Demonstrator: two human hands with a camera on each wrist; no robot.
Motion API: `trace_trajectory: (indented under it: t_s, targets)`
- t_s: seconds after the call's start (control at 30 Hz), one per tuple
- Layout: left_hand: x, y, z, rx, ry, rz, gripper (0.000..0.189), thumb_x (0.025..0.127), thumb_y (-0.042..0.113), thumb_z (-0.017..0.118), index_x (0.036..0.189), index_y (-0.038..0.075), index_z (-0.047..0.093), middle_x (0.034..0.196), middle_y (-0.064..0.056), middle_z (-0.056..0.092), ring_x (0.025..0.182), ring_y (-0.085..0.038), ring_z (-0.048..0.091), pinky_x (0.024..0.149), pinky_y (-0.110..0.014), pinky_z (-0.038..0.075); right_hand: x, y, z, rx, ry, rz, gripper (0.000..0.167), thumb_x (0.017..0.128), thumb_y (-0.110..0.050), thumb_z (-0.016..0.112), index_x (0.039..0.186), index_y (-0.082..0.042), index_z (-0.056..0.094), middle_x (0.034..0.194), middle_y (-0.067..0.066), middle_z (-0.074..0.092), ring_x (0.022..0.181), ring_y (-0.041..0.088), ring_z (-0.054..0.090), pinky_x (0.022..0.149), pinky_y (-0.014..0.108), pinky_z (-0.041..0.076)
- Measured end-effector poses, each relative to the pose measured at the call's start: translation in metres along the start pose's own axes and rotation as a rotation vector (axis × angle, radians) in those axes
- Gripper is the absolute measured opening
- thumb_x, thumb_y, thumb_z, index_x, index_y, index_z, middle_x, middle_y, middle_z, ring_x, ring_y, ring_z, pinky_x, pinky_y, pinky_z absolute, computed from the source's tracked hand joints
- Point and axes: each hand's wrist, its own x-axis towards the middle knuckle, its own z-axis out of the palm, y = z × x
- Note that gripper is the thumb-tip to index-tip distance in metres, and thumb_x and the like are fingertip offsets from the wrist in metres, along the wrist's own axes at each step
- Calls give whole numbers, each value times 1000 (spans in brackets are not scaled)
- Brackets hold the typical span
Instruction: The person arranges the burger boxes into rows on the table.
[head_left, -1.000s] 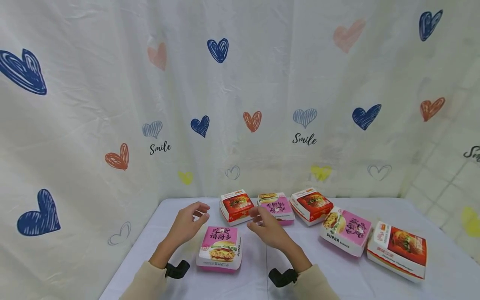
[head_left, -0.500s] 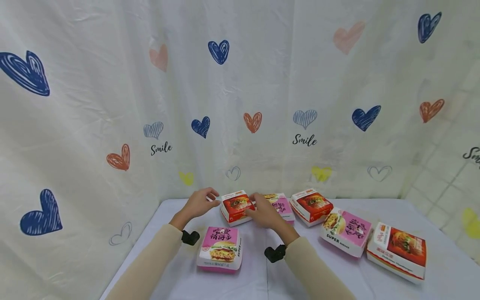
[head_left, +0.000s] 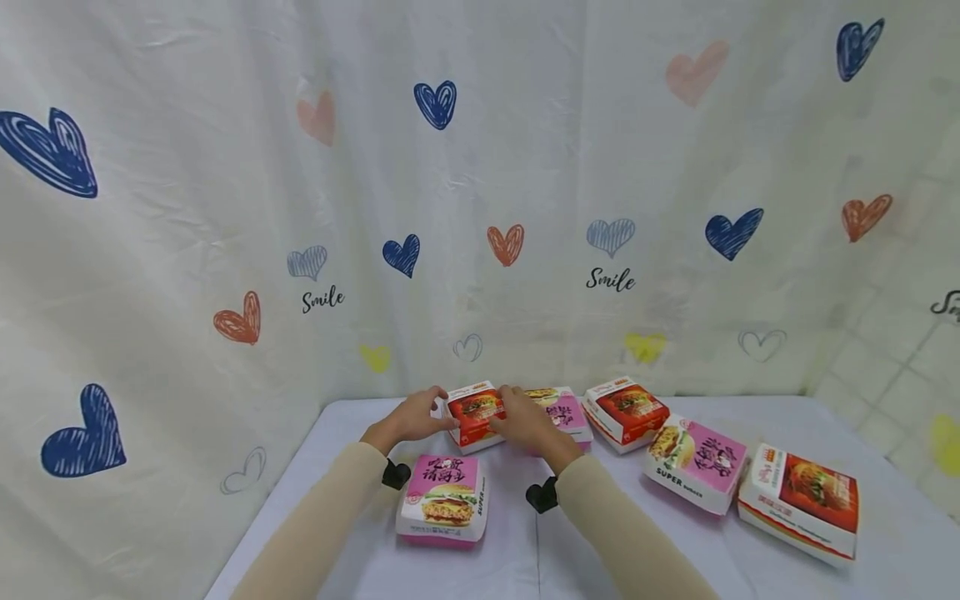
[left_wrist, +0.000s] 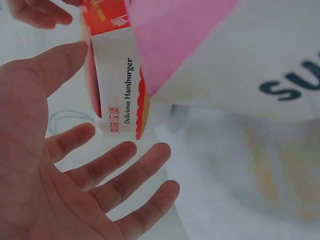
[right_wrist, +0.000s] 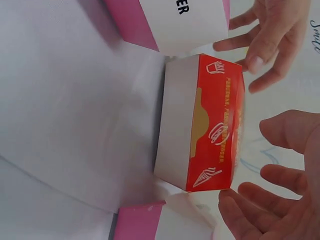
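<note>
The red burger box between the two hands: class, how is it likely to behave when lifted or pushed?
The red burger box is probably fairly stiff, since its panels look flat with crisp folded edges. It seems unlikely to roll or tip, being low, wide and flat-sided.

We see a curtained-off nook, building unclear: heart-print curtain [head_left: 525, 167] at twelve o'clock, white table [head_left: 513, 550] at six.
</note>
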Motion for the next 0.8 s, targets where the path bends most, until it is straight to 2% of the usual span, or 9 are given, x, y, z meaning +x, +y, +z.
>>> trace_trajectory:
  t_s: [0.17,0.4,0.6,0.8]
  targets:
    - [-2,-1,4,-24,-17,-24,77,91,49,72,151,10,43,140,-20,60,124,-34,60,100,-53,53,4,0,6,4,-13,13,65,97,-27,69,152,-5,42,146,17,51,130,33,54,113,55,43]
    - [-2,-3,6,-31,-44,-38,78,93,50,70,153,11,41,138,-20,61,121,-33,62,100,-53,52,4,-1,12,-4,-12,41,70,96,-25,70,155,-6,39,151,18,49,135,35,52,114,57,41]
    - [-1,-7,5,-34,-56,-34,80,92,50,70,154,10,39,133,-19,64,116,-31,64,100,-52,52,5,-2,15,-13,-21,-3,69,97,-27,69,155,-3,39,151,19,50,136,35,52,114,56,40]
    - [-3,-11,4,-70,-77,-48,80,93,49,70,156,12,36,131,-19,65,116,-32,64,102,-55,51,4,-3,18,-21,-12,-20,65,98,-25,68,152,-2,43,145,18,53,128,33,55,110,54,45]
